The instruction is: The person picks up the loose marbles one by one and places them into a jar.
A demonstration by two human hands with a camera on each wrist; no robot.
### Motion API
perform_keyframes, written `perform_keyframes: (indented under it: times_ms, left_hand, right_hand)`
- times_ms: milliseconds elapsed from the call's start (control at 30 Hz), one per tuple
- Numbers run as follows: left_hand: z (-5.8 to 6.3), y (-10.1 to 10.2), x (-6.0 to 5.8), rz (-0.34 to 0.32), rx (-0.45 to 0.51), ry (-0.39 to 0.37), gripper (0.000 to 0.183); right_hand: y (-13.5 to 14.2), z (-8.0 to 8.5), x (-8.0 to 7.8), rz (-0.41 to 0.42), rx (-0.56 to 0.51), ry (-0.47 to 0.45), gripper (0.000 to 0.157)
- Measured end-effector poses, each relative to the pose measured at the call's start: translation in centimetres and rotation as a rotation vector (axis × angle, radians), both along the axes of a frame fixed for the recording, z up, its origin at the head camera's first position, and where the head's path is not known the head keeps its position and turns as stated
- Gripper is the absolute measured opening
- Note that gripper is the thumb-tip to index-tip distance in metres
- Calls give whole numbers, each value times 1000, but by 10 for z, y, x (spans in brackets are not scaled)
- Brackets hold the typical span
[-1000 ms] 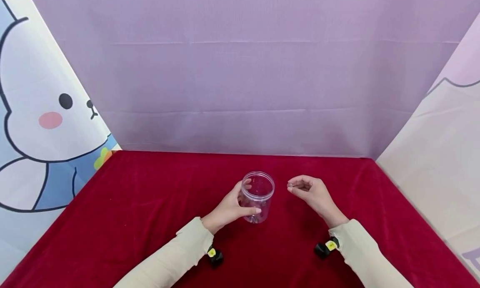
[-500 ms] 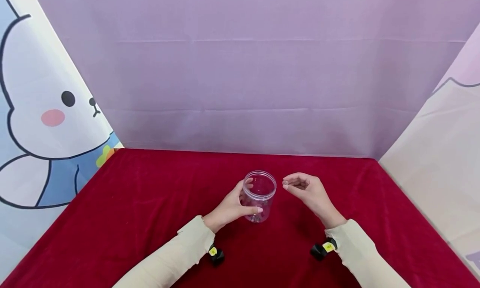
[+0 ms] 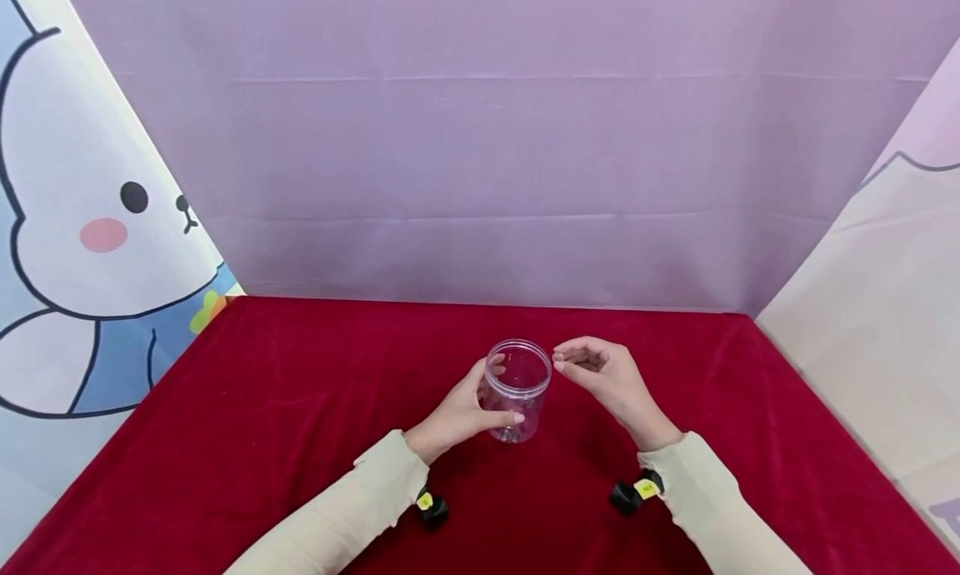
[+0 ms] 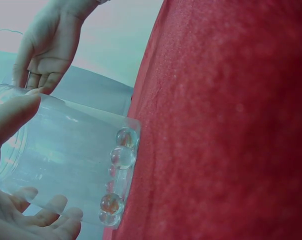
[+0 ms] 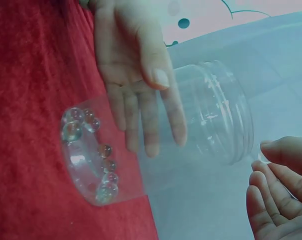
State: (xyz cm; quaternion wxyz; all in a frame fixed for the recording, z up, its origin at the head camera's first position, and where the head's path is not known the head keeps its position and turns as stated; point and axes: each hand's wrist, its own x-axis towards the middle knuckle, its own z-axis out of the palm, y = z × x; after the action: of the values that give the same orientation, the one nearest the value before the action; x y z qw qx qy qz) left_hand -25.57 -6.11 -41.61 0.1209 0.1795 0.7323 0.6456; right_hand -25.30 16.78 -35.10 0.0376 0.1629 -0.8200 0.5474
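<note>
A clear plastic jar (image 3: 529, 408) with a threaded, lidless mouth stands upright on the red cloth. My left hand (image 3: 457, 414) grips its side, thumb across the front and fingers behind. Several glass marbles (image 4: 123, 156) lie around the jar's bottom, some with coloured cores, as both wrist views show. Between thumb and forefinger, my right hand (image 3: 609, 378) pinches a small clear marble (image 5: 263, 158), largely covered by the fingertips. Those fingertips are just right of the jar's rim, at about its height.
Red velvety cloth (image 3: 360, 350) covers the table. A purple curtain (image 3: 480, 158) closes off the back. Printed panels flank both sides, the left one with a cartoon animal (image 3: 97, 175). A small black device (image 3: 626, 497) is strapped at each wrist.
My right hand has moved left and slightly up, bringing the pinched marble close to the jar's rim. The left hand and jar have stayed nearly in place.
</note>
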Motion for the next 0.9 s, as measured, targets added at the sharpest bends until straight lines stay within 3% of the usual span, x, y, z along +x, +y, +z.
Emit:
perform_keyframes:
  times_ms: [300,900]
  left_hand:
    - [0,-1,1,4,-12,4,84]
    - [-1,-2,0,-2,-14,13,88]
  right_hand:
    - [-5,4,1,38,-30,7,26]
    - [-9,5,0,32,2,-2,25]
